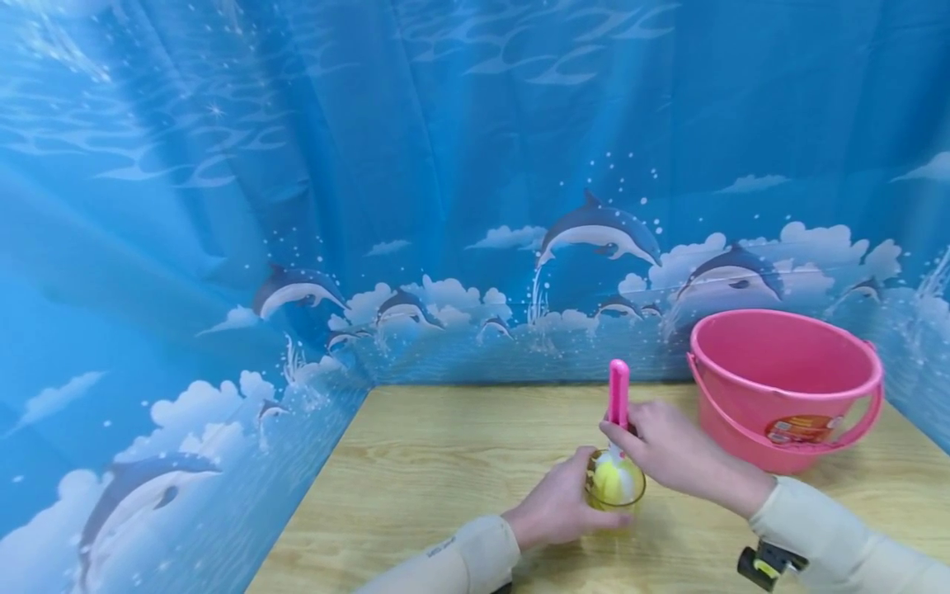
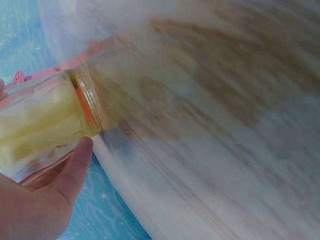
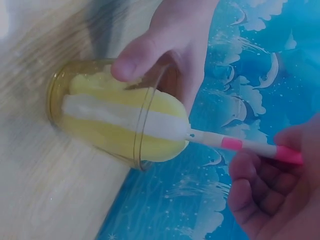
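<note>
My left hand (image 1: 558, 505) grips an amber-tinted clear glass (image 3: 56, 92) standing on the wooden table, its thumb on one side and fingers round the other. Inside the glass is the yellow and white sponge head of a bottle brush (image 3: 125, 117), filling most of it and bulging slightly past the rim. From the sponge rises a white and pink stem with a pink handle (image 1: 618, 392). Above the rim, my right hand (image 1: 668, 450) holds that handle with curled fingers. In the left wrist view the glass (image 2: 40, 125) is partly cut off at the frame edge.
A pink bucket (image 1: 787, 404) with its handle hanging down stands at the right, close behind my right forearm. The pale wooden table (image 1: 416, 462) reaches back to a blue dolphin-print curtain (image 1: 460, 165), which also runs along the left side.
</note>
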{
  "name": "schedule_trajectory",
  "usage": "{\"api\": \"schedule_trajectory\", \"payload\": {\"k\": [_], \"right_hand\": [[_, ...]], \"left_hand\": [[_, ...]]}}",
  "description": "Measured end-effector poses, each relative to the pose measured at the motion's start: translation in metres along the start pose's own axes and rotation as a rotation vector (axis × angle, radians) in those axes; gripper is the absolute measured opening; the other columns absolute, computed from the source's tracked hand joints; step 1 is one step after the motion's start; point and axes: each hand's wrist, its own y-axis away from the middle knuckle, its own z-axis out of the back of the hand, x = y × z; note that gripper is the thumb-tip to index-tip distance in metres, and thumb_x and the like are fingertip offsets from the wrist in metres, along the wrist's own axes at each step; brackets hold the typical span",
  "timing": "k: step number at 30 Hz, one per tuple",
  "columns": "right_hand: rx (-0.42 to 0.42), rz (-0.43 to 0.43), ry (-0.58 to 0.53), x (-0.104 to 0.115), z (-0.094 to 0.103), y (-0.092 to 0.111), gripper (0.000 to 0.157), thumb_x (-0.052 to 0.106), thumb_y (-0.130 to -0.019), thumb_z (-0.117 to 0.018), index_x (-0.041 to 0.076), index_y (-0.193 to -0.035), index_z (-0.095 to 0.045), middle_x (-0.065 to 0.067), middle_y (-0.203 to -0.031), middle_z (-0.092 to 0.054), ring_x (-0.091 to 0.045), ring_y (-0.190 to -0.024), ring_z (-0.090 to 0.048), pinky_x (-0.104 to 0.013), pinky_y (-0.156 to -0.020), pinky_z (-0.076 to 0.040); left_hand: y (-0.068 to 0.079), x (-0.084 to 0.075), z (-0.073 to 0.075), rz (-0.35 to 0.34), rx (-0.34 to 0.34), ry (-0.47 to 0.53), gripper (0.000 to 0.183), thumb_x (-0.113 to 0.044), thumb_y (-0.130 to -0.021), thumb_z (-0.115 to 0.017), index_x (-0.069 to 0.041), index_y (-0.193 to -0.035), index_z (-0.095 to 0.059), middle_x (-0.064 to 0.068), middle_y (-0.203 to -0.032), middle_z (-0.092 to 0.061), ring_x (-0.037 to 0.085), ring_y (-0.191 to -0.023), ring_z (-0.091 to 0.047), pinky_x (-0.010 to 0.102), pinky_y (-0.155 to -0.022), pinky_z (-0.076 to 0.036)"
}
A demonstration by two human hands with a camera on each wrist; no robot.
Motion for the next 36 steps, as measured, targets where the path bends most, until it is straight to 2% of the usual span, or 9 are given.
{"api": "schedule_trajectory", "payload": {"k": [6, 13, 18, 22, 27, 31, 36], "right_hand": [[0.016, -0.010, 0.031, -0.0008, 0.0032, -0.0011, 0.026, 0.032, -0.092, -0.055, 0.017, -0.072, -0.059, 0.009, -0.053, -0.047, -0.004, -0.042, -0.037, -0.020, -0.038, -0.033], [0.038, -0.005, -0.019, 0.0010, 0.0051, 0.0007, 0.028, 0.036, -0.092, -0.055, 0.017, -0.071, -0.059, 0.008, -0.051, -0.045, -0.003, -0.041, -0.036, -0.019, -0.038, -0.033], [0.013, 0.009, -0.056, 0.0014, 0.0030, 0.0005, 0.026, 0.035, -0.091, -0.056, 0.018, -0.072, -0.061, 0.008, -0.052, -0.045, -0.003, -0.042, -0.036, -0.020, -0.038, -0.033], [-0.012, 0.004, -0.065, 0.0003, -0.0004, -0.0002, 0.025, 0.035, -0.091, -0.057, 0.019, -0.073, -0.062, 0.009, -0.052, -0.045, -0.003, -0.042, -0.036, -0.019, -0.038, -0.032], [-0.024, 0.003, -0.049, -0.0004, -0.0026, -0.0006, 0.024, 0.034, -0.092, -0.055, 0.019, -0.075, -0.062, 0.009, -0.053, -0.047, -0.004, -0.042, -0.035, -0.020, -0.038, -0.032], [-0.013, -0.008, -0.013, 0.0010, -0.0029, -0.0004, 0.025, 0.034, -0.092, -0.056, 0.019, -0.073, -0.061, 0.009, -0.052, -0.045, -0.004, -0.041, -0.035, -0.020, -0.038, -0.032], [-0.015, 0.018, 0.022, 0.0024, -0.0016, 0.0008, 0.027, 0.034, -0.092, -0.055, 0.018, -0.071, -0.060, 0.010, -0.053, -0.044, -0.003, -0.043, -0.035, -0.020, -0.039, -0.033]], "left_hand": [[-0.0012, -0.0005, -0.0015, 0.011, -0.011, -0.024, 0.081, -0.060, -0.063, -0.074, -0.024, -0.128, -0.040, -0.013, -0.102, -0.056, -0.001, -0.088, -0.054, 0.021, -0.074, -0.047], [0.0000, -0.0018, -0.0015, 0.029, -0.026, -0.040, 0.085, -0.058, -0.061, -0.076, -0.022, -0.129, -0.041, -0.011, -0.102, -0.057, 0.001, -0.087, -0.054, 0.021, -0.074, -0.047], [0.0004, -0.0023, -0.0007, 0.021, -0.021, -0.034, 0.083, -0.057, -0.063, -0.076, -0.025, -0.129, -0.039, -0.012, -0.105, -0.058, 0.000, -0.089, -0.055, 0.021, -0.075, -0.048], [-0.0004, -0.0019, -0.0008, -0.005, -0.015, -0.009, 0.079, -0.055, -0.065, -0.076, -0.025, -0.128, -0.039, -0.015, -0.100, -0.056, -0.003, -0.083, -0.053, 0.019, -0.072, -0.047], [-0.0005, -0.0010, -0.0020, -0.015, -0.023, 0.010, 0.078, -0.052, -0.065, -0.078, -0.025, -0.127, -0.040, -0.017, -0.095, -0.054, -0.004, -0.080, -0.052, 0.017, -0.070, -0.046], [-0.0004, -0.0009, -0.0027, -0.018, -0.026, 0.022, 0.078, -0.051, -0.065, -0.078, -0.026, -0.128, -0.040, -0.018, -0.097, -0.054, -0.005, -0.082, -0.052, 0.017, -0.072, -0.046], [-0.0002, -0.0007, -0.0026, -0.009, -0.020, 0.037, 0.078, -0.051, -0.065, -0.078, -0.026, -0.128, -0.039, -0.017, -0.100, -0.055, -0.005, -0.085, -0.053, 0.018, -0.073, -0.047]]}}
